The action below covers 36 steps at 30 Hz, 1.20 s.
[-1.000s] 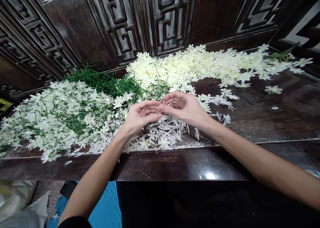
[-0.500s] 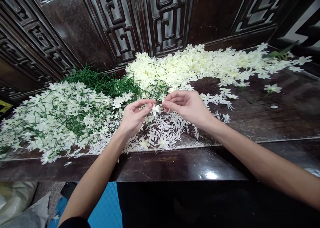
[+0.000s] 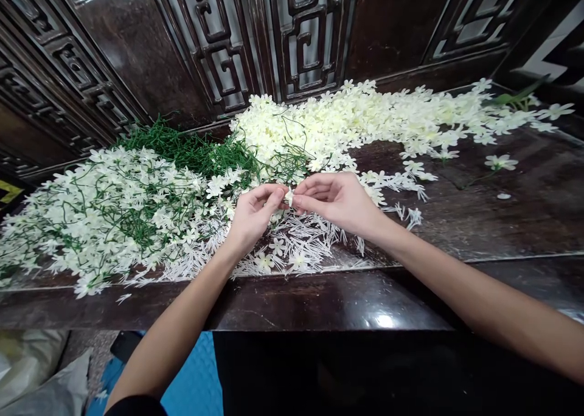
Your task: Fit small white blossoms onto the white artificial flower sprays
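Between my two hands is a small white artificial flower point(image 3: 289, 197), seen edge-on. My left hand point(image 3: 256, 212) pinches it from the left with thumb and forefinger. From the right, the thumb and fingers of my right hand point(image 3: 340, 200) close on its other side; whatever thin part they grip is hidden. Below the hands lie white stamen-like pieces point(image 3: 310, 236) and several loose flower heads. Green stems point(image 3: 191, 151) are heaped behind my left hand. Stemmed white flowers point(image 3: 123, 200) form a big pile at the left, and loose petal heads point(image 3: 337, 121) spread along the back.
All of it rests on a dark wooden bench point(image 3: 511, 221) with a carved lattice back point(image 3: 305, 39). One flower with a stem point(image 3: 500, 162) lies apart at the right. Bags point(image 3: 41, 367) and a blue stool or mat point(image 3: 194, 376) are below the front edge.
My hands have come closer together and slightly lower. The flower between them has turned from face-on to edge-on.
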Each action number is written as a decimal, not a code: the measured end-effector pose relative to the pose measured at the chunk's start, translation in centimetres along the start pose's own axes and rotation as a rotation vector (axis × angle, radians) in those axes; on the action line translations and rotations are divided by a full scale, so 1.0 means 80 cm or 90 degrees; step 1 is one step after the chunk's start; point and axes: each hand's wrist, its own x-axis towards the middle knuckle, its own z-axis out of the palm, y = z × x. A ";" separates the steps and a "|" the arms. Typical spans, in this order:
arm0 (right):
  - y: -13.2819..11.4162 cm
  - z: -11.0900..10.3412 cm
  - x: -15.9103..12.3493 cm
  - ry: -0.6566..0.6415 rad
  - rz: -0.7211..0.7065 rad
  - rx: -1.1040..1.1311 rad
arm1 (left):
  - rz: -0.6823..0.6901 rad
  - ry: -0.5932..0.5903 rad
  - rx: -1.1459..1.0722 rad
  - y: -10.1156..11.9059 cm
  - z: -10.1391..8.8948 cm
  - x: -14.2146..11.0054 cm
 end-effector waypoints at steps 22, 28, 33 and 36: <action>-0.002 0.004 -0.008 0.101 -0.201 -0.178 | -0.045 -0.017 -0.057 0.010 -0.002 -0.002; 0.001 0.003 -0.008 0.076 -0.233 -0.238 | 0.001 -0.036 0.007 0.007 -0.004 -0.001; 0.003 0.002 -0.009 0.061 -0.217 -0.235 | 0.052 -0.022 0.084 0.011 -0.007 -0.002; 0.002 0.001 -0.008 0.062 -0.203 -0.201 | 0.085 -0.020 0.073 0.013 -0.006 -0.002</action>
